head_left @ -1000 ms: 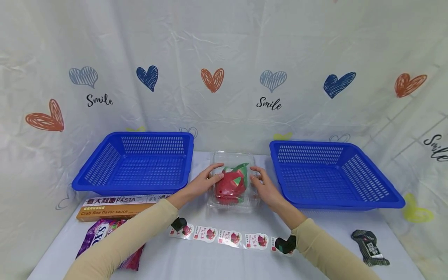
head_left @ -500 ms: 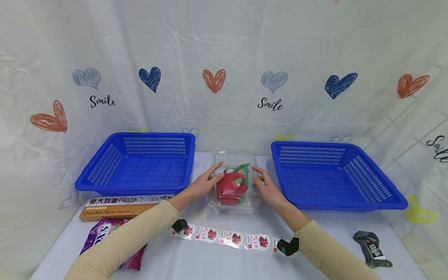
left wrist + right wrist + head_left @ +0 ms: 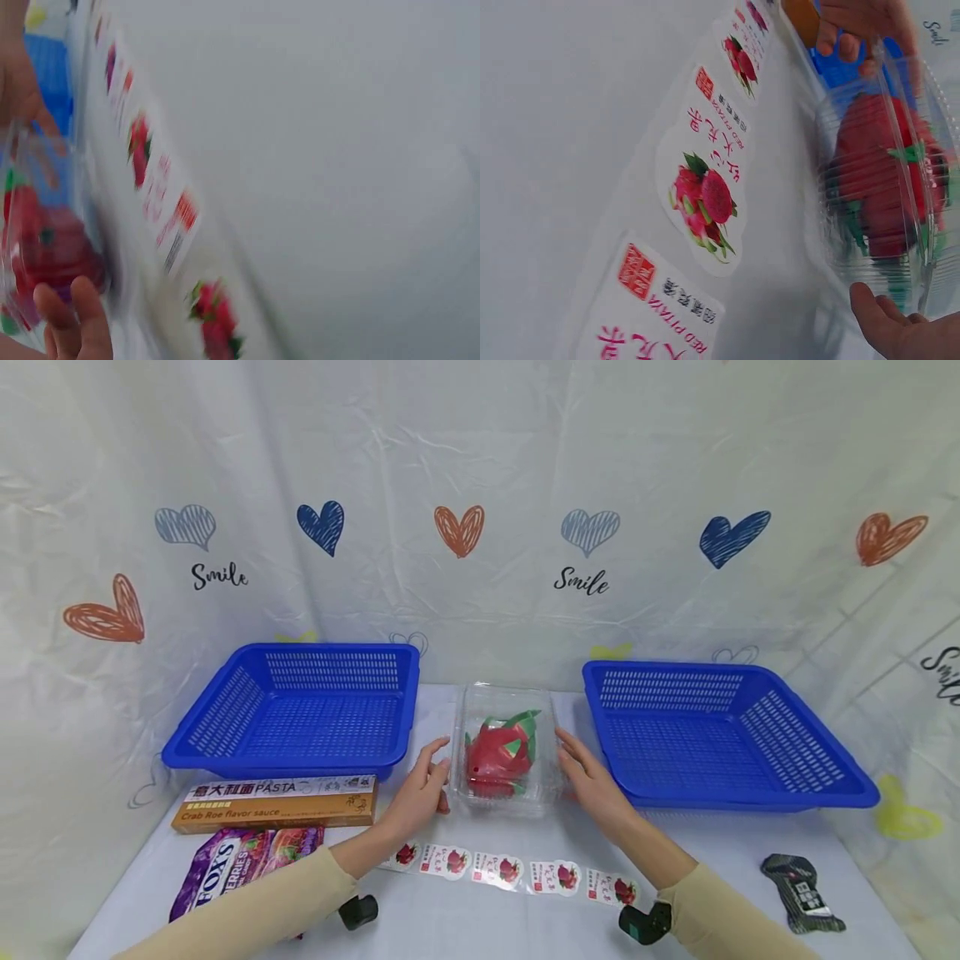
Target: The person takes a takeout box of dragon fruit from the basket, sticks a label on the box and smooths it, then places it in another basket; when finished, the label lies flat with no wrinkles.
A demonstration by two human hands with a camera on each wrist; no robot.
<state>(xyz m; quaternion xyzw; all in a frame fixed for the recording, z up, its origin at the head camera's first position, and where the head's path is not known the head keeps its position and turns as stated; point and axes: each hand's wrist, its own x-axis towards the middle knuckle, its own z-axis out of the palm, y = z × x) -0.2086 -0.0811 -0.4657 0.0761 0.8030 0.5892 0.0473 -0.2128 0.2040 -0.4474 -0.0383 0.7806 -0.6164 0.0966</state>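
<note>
A clear plastic clamshell box [image 3: 506,697] stands in the middle of the table with a red, green-leaved dragon fruit [image 3: 501,756] inside; its lid looks closed. To its left, my left hand [image 3: 418,789] is held a little apart, fingers loosely bent, with nothing in it. My right hand [image 3: 596,781] lies along the box's right side, fingers fairly straight; whether the fingertips touch the plastic is hard to tell. In the right wrist view the ribbed box [image 3: 840,150] shows between both hands. Nearer the front lies a strip of dragon fruit stickers [image 3: 497,870].
Blue baskets stand at the back left [image 3: 330,768] and back right [image 3: 735,797]. Left of the hands lie a pasta box [image 3: 273,806] and a purple candy bag [image 3: 232,860], partly covered by the left sleeve. A dark, striped packet [image 3: 802,893] lies at the right.
My left hand has let go of the box and drawn back left and toward the front. The right hand has slid slightly toward the front along the box. The box stays put.
</note>
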